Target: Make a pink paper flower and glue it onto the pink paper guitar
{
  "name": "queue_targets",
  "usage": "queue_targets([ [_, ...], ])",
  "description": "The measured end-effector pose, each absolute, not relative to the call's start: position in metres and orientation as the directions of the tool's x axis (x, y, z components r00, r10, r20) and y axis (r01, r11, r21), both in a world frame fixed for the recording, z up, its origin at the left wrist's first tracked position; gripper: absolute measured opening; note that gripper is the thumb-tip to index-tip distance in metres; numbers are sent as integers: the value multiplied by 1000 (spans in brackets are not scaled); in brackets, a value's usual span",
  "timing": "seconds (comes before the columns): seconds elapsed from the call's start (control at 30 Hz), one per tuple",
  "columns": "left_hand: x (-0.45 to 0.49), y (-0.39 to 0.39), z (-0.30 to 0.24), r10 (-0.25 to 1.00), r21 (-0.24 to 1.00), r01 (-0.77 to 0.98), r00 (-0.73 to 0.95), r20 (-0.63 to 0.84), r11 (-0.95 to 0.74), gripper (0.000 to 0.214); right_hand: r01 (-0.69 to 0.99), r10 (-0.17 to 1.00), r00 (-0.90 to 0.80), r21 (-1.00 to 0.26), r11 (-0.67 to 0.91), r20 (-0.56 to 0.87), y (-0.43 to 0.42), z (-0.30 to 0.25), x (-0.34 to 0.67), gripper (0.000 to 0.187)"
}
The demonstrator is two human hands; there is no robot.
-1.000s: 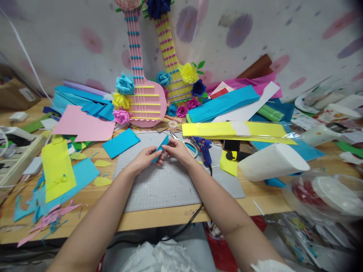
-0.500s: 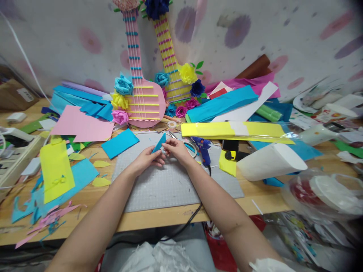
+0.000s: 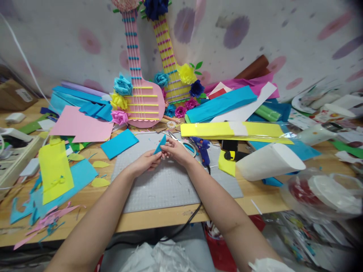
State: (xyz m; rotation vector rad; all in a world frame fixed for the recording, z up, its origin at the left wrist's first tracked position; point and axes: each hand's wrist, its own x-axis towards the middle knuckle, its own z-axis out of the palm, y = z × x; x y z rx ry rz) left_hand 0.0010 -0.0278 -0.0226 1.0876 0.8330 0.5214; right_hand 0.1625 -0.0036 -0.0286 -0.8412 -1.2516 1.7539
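Note:
A small folded piece of blue paper (image 3: 160, 145) is pinched between my two hands, above the grey cutting mat (image 3: 164, 189). My left hand (image 3: 146, 161) grips its lower left part, with the fingers curled under it. From the right, my right hand (image 3: 177, 150) pinches its edge with thumb and fingertips. Just beyond my right hand lie scissors (image 3: 172, 135) and a roll of tape (image 3: 190, 148). A blue glue gun (image 3: 202, 148) rests to the right of them. A flat blue rectangle of paper (image 3: 119, 144) lies left of my hands.
Two paper guitars, one pink (image 3: 146, 100) and one yellow (image 3: 169, 56), lean on the back wall. Yellow wrapped paper (image 3: 210, 130) and a white paper tube (image 3: 269, 161) lie at right. Yellow sheets (image 3: 56, 170), pink card (image 3: 81, 124) and paper scraps (image 3: 51, 219) cover the left side.
The fingers of my left hand have curled in closer around the folded blue paper, and both hands have come nearer each other. Everything on the table stays in place.

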Motion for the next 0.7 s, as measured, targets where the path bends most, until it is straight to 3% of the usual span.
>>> queue_targets([
  [0.1, -2, -28, -22, 670, 900, 36, 655, -350, 435, 30, -234, 858, -509, -948, -216, -70, -3, -26, 164, 35],
  [0.2, -3, -29, -20, 627, 899, 57, 697, -347, 434, 36, -248, 883, -462, -945, -216, -81, -3, -25, 165, 33],
  [0.33, 2, -28, -20, 746, 936, 23, 597, -294, 351, 45, -211, 915, -399, -965, -159, -63, -3, -25, 165, 32],
  [0.47, 6, -24, -24, 910, 992, 74, 395, -126, 106, 40, -138, 921, -387, -984, -112, -50, -2, -25, 164, 35],
  [0.57, 6, -22, -28, 936, 983, 183, 349, -41, -25, 33, -106, 924, -379, -990, -90, -43, -1, -29, 163, 36],
  [0.7, 6, -24, -28, 935, 961, 274, 349, -65, -35, 30, -103, 935, -354, -992, -66, -26, 1, -32, 162, 38],
])
